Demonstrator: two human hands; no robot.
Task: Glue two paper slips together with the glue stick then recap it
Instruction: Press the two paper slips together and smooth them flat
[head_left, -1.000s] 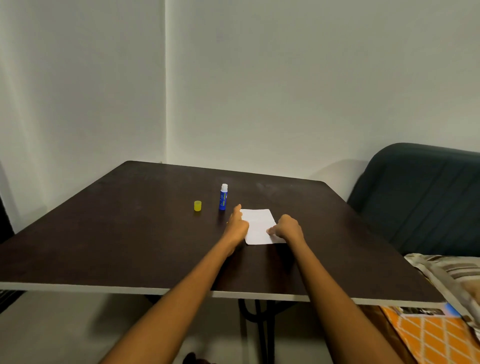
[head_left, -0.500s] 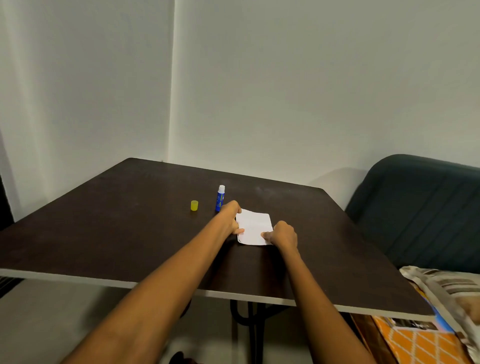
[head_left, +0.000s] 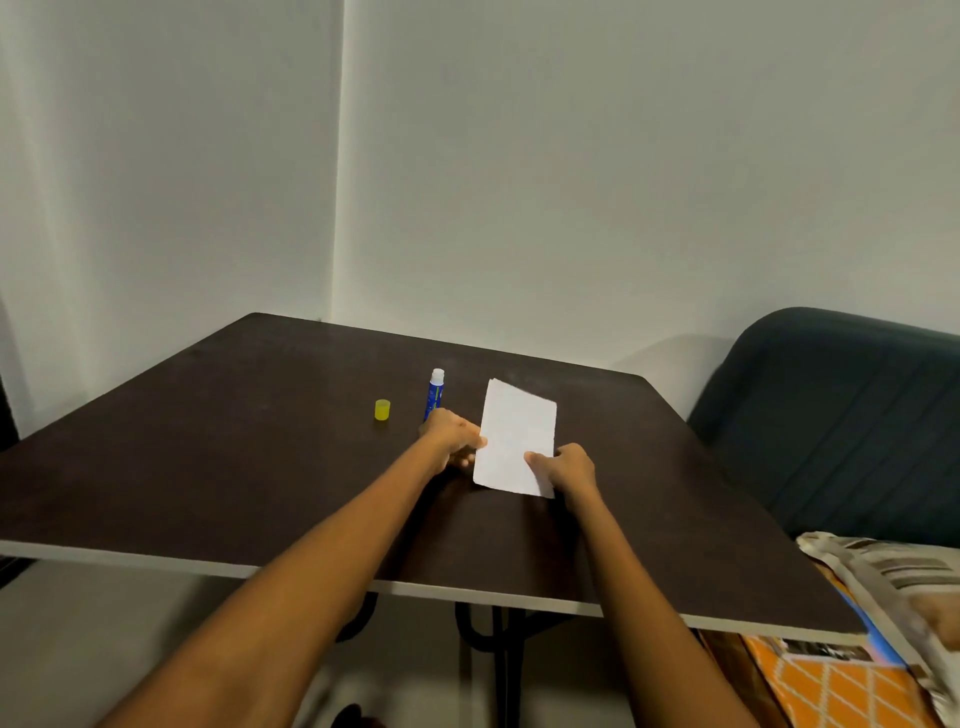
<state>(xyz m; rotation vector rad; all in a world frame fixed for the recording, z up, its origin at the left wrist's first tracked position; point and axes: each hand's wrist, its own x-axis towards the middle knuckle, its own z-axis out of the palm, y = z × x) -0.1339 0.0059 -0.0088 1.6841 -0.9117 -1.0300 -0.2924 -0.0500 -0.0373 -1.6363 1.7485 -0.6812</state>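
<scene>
A white paper slip (head_left: 514, 436) is held tilted up off the dark table (head_left: 208, 457), its far edge raised. My left hand (head_left: 451, 435) pinches its left edge and my right hand (head_left: 565, 467) pinches its near right corner. I cannot tell whether it is one sheet or two stuck together. The blue glue stick (head_left: 434, 395) lies uncapped on the table just beyond my left hand, its white tip pointing away. Its yellow cap (head_left: 382, 410) stands apart to the left of the stick.
A dark green sofa (head_left: 841, 415) stands right of the table. A striped cushion (head_left: 883, 571) and an orange patterned cloth (head_left: 841, 686) lie at the lower right. White walls meet in a corner behind the table's far edge.
The paper lay flat on the table under both hands; both hands have now gripped it and lifted it into a tilted, raised position. The glue stick and cap stayed put.
</scene>
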